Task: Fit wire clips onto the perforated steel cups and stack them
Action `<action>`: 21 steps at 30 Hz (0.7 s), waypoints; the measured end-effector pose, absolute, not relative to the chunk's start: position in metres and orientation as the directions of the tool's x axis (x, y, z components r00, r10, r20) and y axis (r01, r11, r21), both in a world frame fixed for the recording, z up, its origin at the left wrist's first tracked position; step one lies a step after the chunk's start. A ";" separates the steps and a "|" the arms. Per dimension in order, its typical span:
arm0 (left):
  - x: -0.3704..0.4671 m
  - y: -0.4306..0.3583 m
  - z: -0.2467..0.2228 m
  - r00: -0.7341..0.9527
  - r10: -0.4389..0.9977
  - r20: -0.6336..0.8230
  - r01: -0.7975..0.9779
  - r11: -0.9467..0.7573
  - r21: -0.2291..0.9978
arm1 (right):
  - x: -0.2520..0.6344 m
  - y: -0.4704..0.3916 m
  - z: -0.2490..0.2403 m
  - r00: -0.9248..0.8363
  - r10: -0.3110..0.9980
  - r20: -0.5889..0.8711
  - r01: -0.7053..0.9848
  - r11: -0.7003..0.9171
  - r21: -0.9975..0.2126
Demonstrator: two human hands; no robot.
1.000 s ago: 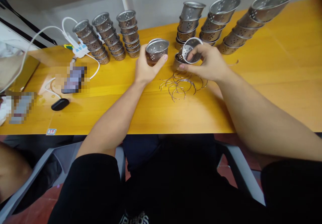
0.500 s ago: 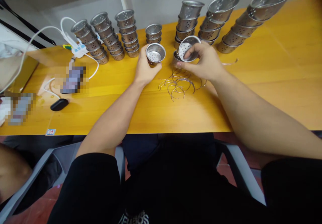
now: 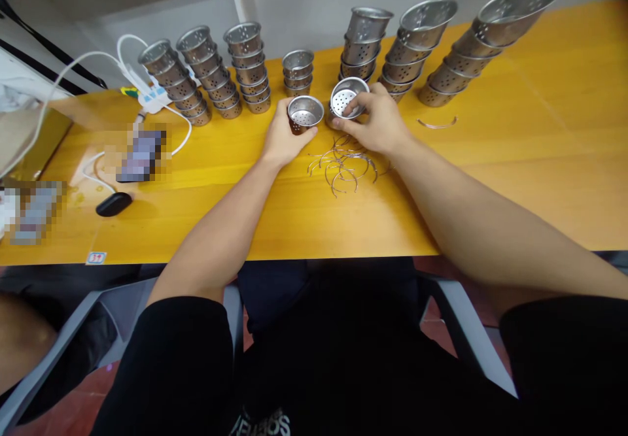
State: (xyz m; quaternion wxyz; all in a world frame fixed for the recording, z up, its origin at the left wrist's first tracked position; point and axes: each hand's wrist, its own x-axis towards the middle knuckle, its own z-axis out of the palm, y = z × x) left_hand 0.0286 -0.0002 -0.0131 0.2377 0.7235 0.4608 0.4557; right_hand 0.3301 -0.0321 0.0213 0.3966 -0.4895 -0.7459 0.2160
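My left hand (image 3: 284, 136) is wrapped round a perforated metal cup (image 3: 305, 113), its mouth facing up. Just to the right, my right hand (image 3: 375, 119) grips a second perforated cup (image 3: 349, 98) by its rim, fingers inside and thumb outside. That cup is over another metal piece, mostly hidden by it and my fingers. Several thin curved wires (image 3: 343, 165) lie in a loose heap on the table in front of my hands. Behind the held cups stands a short stack of cups (image 3: 297, 73).
Tall cup stacks stand at back left (image 3: 252, 70) and back right (image 3: 407, 53) on the yellow table (image 3: 540, 161). One curved wire (image 3: 437, 124) lies right. A phone (image 3: 142, 155), black oval object (image 3: 114, 204) and white cables are left. A person's bare limb shows lower left.
My right hand has moved left and slightly down with its cup, closer to the left one. The left hand and its cup have barely shifted.
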 end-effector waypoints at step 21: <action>0.041 -0.022 -0.002 0.327 0.808 0.490 0.374 -0.587 0.718 | 0.317 -0.043 0.036 -0.149 0.874 0.462 0.565 0.459 -0.686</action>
